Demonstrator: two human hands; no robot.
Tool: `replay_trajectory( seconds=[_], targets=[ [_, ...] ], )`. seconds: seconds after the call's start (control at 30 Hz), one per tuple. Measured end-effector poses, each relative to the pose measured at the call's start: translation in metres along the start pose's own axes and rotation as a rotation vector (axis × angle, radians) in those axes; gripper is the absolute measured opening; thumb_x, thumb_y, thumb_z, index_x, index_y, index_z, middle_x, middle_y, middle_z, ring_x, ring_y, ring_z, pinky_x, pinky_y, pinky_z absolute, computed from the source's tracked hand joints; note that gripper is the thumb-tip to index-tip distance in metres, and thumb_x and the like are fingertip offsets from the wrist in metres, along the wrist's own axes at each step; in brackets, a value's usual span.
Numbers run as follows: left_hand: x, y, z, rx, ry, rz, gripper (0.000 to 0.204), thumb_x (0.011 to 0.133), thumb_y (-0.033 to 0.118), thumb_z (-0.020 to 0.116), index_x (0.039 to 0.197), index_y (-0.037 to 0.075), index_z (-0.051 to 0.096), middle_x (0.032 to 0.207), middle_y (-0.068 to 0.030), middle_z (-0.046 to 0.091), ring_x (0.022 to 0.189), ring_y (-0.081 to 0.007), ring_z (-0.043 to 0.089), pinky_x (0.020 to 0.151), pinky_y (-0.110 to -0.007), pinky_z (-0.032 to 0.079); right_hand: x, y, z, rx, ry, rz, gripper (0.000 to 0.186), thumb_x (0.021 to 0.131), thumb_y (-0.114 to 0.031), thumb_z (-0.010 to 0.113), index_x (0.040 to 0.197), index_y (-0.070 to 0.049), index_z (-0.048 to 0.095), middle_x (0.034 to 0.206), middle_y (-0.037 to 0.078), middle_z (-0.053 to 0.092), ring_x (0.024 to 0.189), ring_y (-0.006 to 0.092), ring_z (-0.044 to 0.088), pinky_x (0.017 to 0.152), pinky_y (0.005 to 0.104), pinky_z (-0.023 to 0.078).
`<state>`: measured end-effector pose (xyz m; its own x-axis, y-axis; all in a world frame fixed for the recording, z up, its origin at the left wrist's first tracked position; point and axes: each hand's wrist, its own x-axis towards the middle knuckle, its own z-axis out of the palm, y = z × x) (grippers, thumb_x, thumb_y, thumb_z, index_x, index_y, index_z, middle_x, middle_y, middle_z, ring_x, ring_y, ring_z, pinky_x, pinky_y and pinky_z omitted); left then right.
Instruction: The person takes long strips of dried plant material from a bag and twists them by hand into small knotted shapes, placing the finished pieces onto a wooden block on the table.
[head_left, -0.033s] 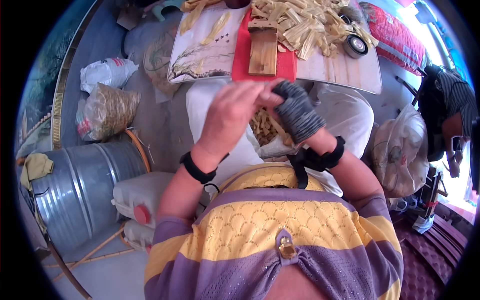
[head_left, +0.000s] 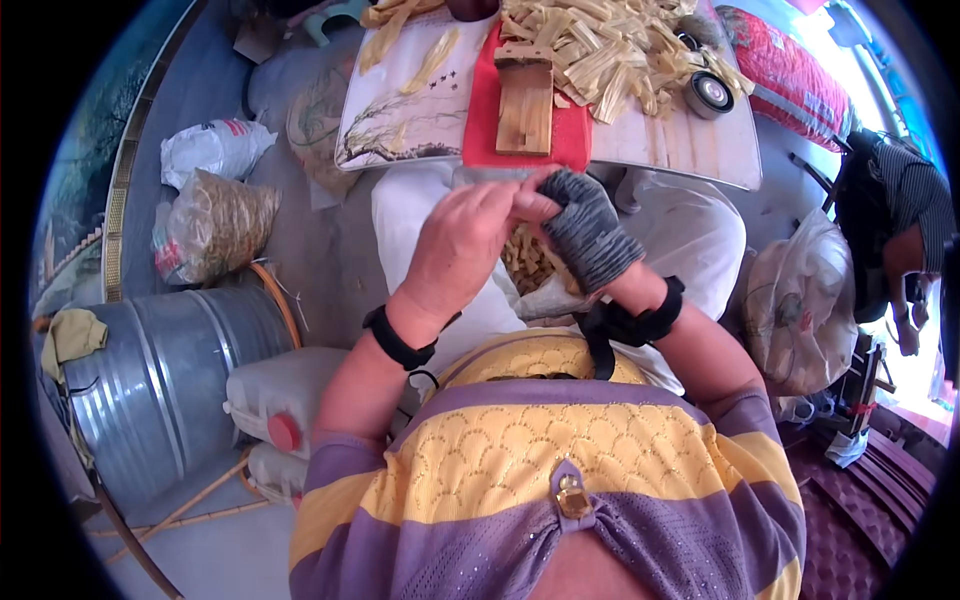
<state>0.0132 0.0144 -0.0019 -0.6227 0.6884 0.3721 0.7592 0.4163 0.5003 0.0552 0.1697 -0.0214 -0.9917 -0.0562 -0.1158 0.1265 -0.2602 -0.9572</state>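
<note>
We saw the L hand, bare, its bent fingers touching the R hand, which wore a grey-black glove; fingers on both were curled in, but we couldn't tell how tight, or if anything was pinched btwn them. Right below, btwn the legs, we had a whitish bag, top open, w/ short yellowish pieces inside. Just ahead, on the table, a wooden block lay on red cloth, nr a heap of dry strips; a dark pot sat at the far edge, contents hidden. On our L we noted a clear bag of brownish dry stuff, a white bag, a metal drum & a plastic jug w/ red cap, contents unclear. On our R: a stuffed red sack & a translucent bag, contents too vague to ID
</note>
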Motion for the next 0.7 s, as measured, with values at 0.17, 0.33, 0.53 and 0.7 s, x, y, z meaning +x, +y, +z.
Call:
replay_trajectory(
  seconds=[0.17, 0.33, 0.53, 0.7],
  targets=[
    [-0.002, -0.022, 0.001, 0.217, 0.065, 0.154, 0.018, 0.073, 0.004, 0.057, 0.090, 0.009, 0.053, 0.078, -0.0060, 0.052, 0.070, -0.0255, 0.054, 0.062, -0.036, 0.043, 0.000, -0.009, 0.004, -0.218, -0.006, -0.064, 0.017, 0.080, -0.018, 0.060, 0.078, -0.003, 0.053, 0.067, 0.000, 0.051, 0.064, 0.0089, 0.047, 0.060, 0.0231, 0.041],
    [0.006, -0.069, -0.002, 0.390, 0.139, 0.345, 0.013, 0.076, 0.012, 0.055, 0.088, 0.011, 0.051, 0.073, -0.0025, 0.051, 0.066, -0.0209, 0.054, 0.055, -0.032, 0.041, 0.003, -0.009, 0.024, -0.162, 0.034, -0.252, 0.009, 0.077, -0.007, 0.059, 0.081, -0.002, 0.053, 0.065, 0.002, 0.050, 0.064, 0.0110, 0.048, 0.063, 0.0257, 0.042],
    [0.026, -0.072, 0.019, -0.005, 0.165, 0.031, 0.008, 0.087, 0.012, 0.050, 0.093, 0.007, 0.050, 0.065, -0.0022, 0.050, 0.052, -0.0183, 0.050, 0.048, -0.028, 0.040, 0.029, -0.013, -0.004, -0.373, 0.251, -0.209, 0.014, 0.078, -0.011, 0.060, 0.084, 0.000, 0.054, 0.069, 0.007, 0.055, 0.065, 0.0144, 0.052, 0.064, 0.0278, 0.043],
    [0.045, -0.063, 0.012, -1.019, -0.022, -0.472, 0.018, 0.092, 0.019, 0.048, 0.105, 0.007, 0.048, 0.066, 0.0069, 0.041, 0.053, -0.0004, 0.036, 0.046, -0.016, 0.031, 0.054, -0.012, -0.037, -0.515, 0.334, -0.119, 0.024, 0.076, -0.022, 0.064, 0.080, 0.001, 0.060, 0.066, 0.011, 0.058, 0.060, 0.0173, 0.057, 0.059, 0.0296, 0.046]
  ],
)
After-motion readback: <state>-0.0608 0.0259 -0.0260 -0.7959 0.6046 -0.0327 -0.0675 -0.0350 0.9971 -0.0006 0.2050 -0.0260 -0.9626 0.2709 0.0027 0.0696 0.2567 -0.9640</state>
